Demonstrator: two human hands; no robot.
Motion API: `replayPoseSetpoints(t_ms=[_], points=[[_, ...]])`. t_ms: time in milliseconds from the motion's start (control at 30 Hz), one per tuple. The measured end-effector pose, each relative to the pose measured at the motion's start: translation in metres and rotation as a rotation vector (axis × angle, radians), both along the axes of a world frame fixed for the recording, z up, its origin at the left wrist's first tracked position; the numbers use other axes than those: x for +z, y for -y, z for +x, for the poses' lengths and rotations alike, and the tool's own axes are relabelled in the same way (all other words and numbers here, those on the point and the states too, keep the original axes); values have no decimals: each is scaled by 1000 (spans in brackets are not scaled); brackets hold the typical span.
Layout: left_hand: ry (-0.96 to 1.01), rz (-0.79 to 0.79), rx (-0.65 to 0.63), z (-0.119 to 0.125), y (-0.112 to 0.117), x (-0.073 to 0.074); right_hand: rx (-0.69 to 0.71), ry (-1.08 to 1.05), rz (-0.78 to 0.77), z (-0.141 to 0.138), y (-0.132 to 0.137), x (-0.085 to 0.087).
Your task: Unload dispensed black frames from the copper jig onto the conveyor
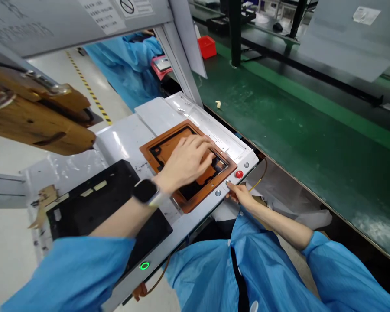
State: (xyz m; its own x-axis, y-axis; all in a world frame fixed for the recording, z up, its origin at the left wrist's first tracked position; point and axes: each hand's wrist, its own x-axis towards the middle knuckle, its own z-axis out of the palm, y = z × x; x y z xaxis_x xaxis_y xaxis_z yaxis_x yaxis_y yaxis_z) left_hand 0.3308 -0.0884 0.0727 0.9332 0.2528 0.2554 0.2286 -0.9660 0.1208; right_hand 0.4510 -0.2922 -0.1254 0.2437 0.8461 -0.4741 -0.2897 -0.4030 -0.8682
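Observation:
My left hand, with a smartwatch on its wrist, reaches over an orange-brown fixture plate. Its fingers are spread and bent, the tips at the right side of the recess. In that recess lies a dark rectangular frame with black parts, partly covered by the hand. On the machine's front strip, my right hand has its thumb at a small round button, the other fingers curled below the edge. Beside it sit a red button and a silver button.
Left of the fixture lies a black panel with tape pieces. A brass-coloured cylinder hangs above the machine bed. A green-lit button is at the near corner. To the right runs a green bench; a person in blue is beyond.

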Motion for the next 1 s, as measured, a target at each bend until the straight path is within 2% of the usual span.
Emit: replayPoseSetpoints(t_ms=[100,167,300,367,467,567,667,733,800,933,1000], points=[[-121,63,72,34,-41,-19,131,33,42,6,12,5],[-189,84,71,45,-56,-27,197,132,108,11,27,15],[-241,102,44,53,-62,-31,76,567,320,27,54,53],[-227,69,59,54,-63,-21,8,824,496,38,55,78],[-51,13,68,44,-68,9,41,1155,745,51,38,110],[179,-41,39,21,-72,45,302,1358,836,52,7,133],[306,-115,36,-9,-66,70,643,1495,798,44,-25,150],[389,-135,51,-26,-59,77,809,1546,761,39,-43,162],[468,-129,62,-38,-54,79,920,1556,729,38,-57,174],[606,-115,24,-49,-52,77,1066,1497,656,41,-82,192],[629,-112,-10,-52,-53,77,1097,1486,648,43,-87,197]])
